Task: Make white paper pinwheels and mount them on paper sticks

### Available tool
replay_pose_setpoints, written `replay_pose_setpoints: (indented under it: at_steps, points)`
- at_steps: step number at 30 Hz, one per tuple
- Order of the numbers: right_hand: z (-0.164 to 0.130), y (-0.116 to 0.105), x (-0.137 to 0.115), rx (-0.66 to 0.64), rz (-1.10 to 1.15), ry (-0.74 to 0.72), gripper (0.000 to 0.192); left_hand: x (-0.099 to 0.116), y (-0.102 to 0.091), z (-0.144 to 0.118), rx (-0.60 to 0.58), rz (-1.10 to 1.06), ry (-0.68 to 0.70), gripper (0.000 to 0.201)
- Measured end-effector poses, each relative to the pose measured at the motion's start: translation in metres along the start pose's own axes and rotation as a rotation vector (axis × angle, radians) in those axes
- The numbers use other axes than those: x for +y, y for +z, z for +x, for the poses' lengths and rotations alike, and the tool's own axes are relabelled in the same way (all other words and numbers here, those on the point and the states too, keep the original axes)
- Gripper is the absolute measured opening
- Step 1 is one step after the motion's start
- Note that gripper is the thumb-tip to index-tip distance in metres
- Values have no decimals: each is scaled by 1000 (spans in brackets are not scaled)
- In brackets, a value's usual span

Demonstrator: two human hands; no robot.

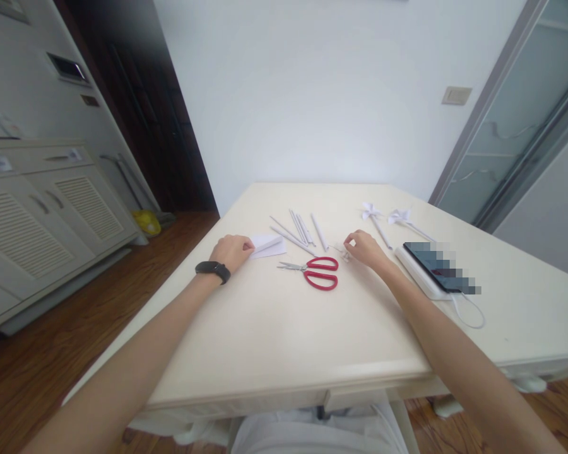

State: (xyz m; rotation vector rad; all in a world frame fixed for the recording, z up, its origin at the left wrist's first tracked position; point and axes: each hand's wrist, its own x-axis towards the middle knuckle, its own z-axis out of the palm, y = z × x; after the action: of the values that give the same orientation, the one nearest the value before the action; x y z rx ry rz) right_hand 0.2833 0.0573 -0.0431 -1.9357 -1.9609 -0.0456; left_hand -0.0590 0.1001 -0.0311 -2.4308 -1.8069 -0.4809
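My left hand (234,250), with a black band at the wrist, pinches the near-left end of some folded white paper (271,247) lying on the table. Over the table's middle right, the fingers of my right hand (365,248) are pressed together. A small, pale, string-like tangle (344,253) lies at those fingertips; what they pinch is too small to make out. Scissors (322,275) with red handles rest between both hands, blades slightly apart and pointing left. Beyond them are several rolled white paper sticks (303,228) and one thicker stick (319,232).
Two white paper pinwheels on sticks, one on the left (370,210) and one on the right (400,217), lie at the table's far right. Nearer, a dark phone (430,265) rests on a white block (419,275) with a white cable (473,325). A wall stands behind the table (284,340).
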Motion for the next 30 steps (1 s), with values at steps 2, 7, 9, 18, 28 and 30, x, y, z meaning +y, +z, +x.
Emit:
replay_pose_setpoints:
  at_steps: [2, 7, 9, 18, 28, 30]
  points:
    - [0, 0, -1, 0, 1, 0, 23, 0, 1, 1, 6, 4, -8, 27]
    - [0, -1, -1, 4, 0, -1, 22, 0, 3, 1, 30, 11, -40, 26]
    - [1, 0, 0, 7, 3, -1, 22, -1, 4, 1, 35, 8, -55, 26]
    - [0, 0, 1, 19, 7, -1, 22, -9, 2, 2, 29, -48, -64, 20]
    - [0, -1, -1, 7, 10, -4, 22, -5, -3, -1, -53, -104, 37, 18]
    - [-1, -2, -2, 8, 12, -5, 22, -5, -4, -1, -62, -107, 42, 18]
